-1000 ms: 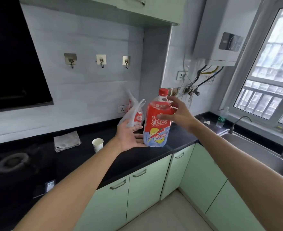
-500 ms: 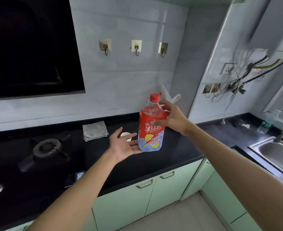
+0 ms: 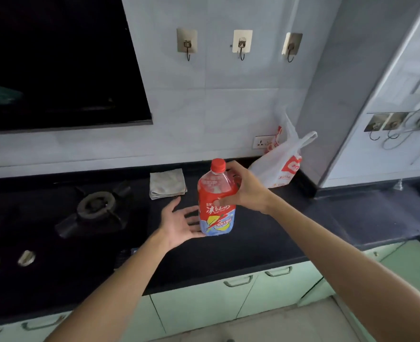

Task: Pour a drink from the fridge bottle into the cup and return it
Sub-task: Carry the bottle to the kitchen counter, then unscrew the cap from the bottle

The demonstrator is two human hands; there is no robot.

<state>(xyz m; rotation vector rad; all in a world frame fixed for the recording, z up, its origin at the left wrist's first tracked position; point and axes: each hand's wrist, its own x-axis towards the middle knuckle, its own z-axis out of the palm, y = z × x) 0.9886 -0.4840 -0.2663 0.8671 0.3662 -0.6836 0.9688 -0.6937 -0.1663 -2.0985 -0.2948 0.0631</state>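
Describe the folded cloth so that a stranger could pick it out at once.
On the black countertop, find the gas burner at the left. Just right of it, near the back wall, lies the cloth. It is pale grey, flat and folded, unlike the tall red bottle and the crumpled white plastic bag further right.

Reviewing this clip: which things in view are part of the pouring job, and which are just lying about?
Job: bottle, gripped by the right hand; left hand, open beside its base. The cup is not in view.
Lying about: folded cloth, plastic bag, gas burner, wall hooks.
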